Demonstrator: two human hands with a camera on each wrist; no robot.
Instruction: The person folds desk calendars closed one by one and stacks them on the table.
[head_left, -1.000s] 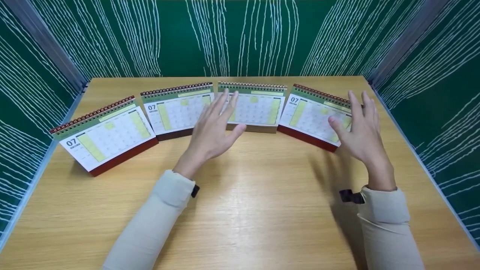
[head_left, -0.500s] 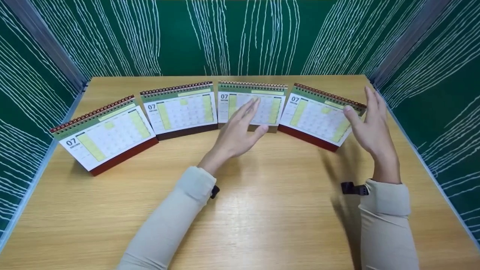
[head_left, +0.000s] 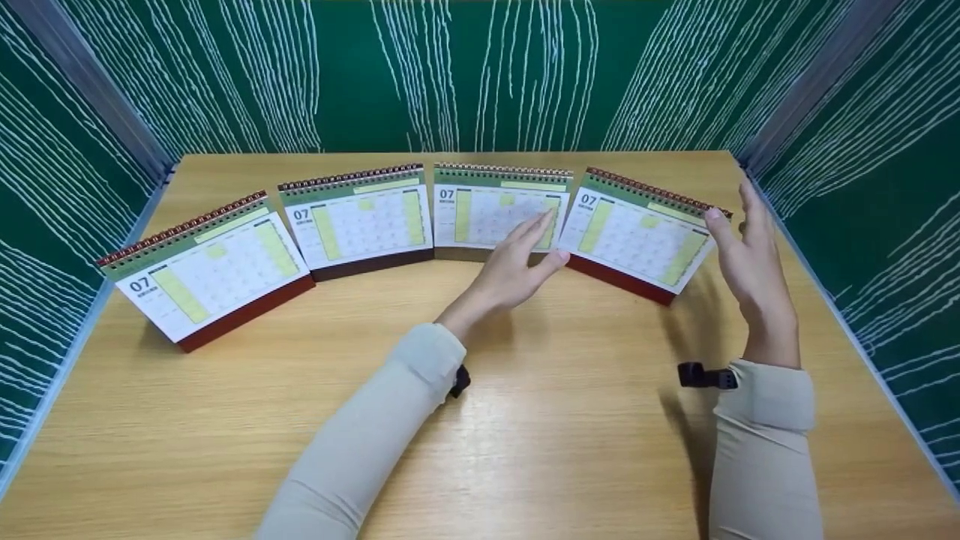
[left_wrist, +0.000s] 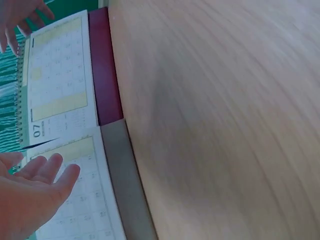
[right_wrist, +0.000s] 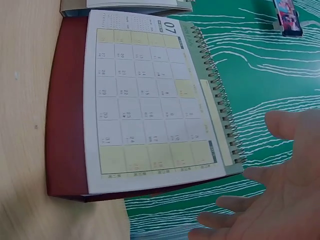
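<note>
Four spiral-bound desk calendars stand in an arc, each showing page 07: a red-based one at far left (head_left: 217,270), a dark-based one (head_left: 364,225), a tan-based one (head_left: 487,217) and a red-based one at right (head_left: 637,236). My left hand (head_left: 514,270), fingers extended, is in front of the tan-based calendar's right part; contact cannot be told. My right hand (head_left: 757,277) is beside the right calendar's outer edge, fingers spread and holding nothing. In the right wrist view that calendar (right_wrist: 145,110) stands near the hand (right_wrist: 280,185), with a gap at the palm.
A wooden table (head_left: 480,420) carries the calendars near its back edge. Green walls with white wavy lines (head_left: 352,75) rise behind and at both sides. In the right wrist view a small colourful object (right_wrist: 288,17) shows at the top right.
My left hand has moved right, from the dark-based calendar across the tan-based one. My right hand has shifted slightly right, off the right calendar's front. The calendars look essentially unmoved.
</note>
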